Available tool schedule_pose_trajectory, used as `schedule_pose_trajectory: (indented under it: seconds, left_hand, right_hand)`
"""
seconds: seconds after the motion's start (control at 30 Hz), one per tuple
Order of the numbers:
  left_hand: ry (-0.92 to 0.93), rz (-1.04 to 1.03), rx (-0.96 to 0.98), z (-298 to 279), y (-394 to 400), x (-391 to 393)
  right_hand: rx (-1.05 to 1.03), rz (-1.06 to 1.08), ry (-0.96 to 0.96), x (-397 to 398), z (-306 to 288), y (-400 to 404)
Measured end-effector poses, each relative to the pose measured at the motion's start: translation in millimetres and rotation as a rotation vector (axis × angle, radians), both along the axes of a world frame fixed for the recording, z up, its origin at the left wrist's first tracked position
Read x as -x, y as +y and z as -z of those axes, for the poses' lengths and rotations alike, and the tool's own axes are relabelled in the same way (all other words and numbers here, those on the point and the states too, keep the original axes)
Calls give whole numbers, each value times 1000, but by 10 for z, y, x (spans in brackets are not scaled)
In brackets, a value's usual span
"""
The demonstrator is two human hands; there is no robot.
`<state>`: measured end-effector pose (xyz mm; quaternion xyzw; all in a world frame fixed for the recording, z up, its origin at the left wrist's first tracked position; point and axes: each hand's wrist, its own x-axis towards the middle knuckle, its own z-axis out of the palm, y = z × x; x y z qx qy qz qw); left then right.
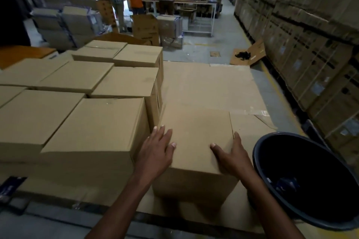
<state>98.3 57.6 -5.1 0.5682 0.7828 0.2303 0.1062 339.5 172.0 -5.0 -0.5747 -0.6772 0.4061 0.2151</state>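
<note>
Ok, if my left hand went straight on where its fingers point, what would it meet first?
The left hand lies flat on the cardboard box, so it would first skim that box's top. Beyond that the way looks free over the cardboard sheet, though the stacked boxes stand close on its left.

The left hand (157, 149) and the right hand (231, 155) are bare, and so are both arms behind them. Skin runs unbroken from the fingertips back to the bottom edge of the view. The left forearm (120, 205) and the right forearm (272, 205) are lean and taper towards the hands. The fingers (168, 136) are long and slender, with nails cut short and neatly rounded — plainest on the two thumbs, at the inner side of each hand. The right hand's outline is slightly smeared by blur.
</note>
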Motion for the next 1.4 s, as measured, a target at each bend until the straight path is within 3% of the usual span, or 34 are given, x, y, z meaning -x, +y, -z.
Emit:
schedule_pose_trajectory:
  seconds: [0.33,1.0,1.13,1.4]
  left_hand:
    - [164,-1,113,-148,679,193]
    - [254,145,238,-209,2170,1184]
    - [310,114,207,-222,2296,1391]
    - [301,61,243,-193,2401,1666]
  right_hand:
    - [-10,-13,34,367,-73,616]
    - [119,94,183,1232,-68,1952]
    - [271,12,368,1424,-100,2213]
    - [294,-135,349,1682,-100,2467]
